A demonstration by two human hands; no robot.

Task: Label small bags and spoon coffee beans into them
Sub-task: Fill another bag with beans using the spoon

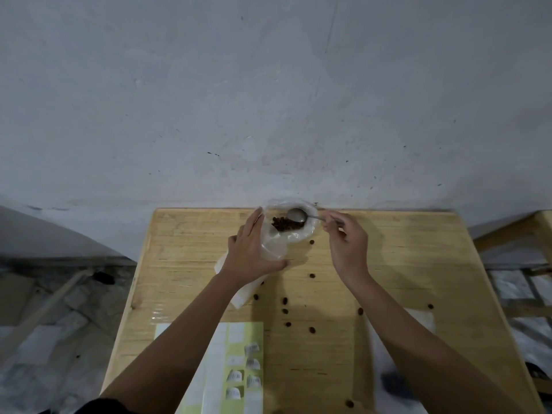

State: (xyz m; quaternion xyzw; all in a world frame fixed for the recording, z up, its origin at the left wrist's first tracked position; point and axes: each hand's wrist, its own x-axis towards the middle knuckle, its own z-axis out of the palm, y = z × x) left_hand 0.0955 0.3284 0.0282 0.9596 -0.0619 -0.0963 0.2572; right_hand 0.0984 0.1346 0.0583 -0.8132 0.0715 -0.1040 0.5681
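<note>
A clear plastic bag with dark coffee beans inside lies open at the far edge of the wooden table. My left hand grips a small clear bag just in front of the bean bag. My right hand pinches the handle of a metal spoon, whose bowl sits over the beans in the open bag. A white bag lies flat under my left wrist.
Several loose beans are scattered over the middle of the table. A green sheet of white labels lies at the near edge, under my left forearm. White bags lie under my right forearm. A wooden frame stands to the right.
</note>
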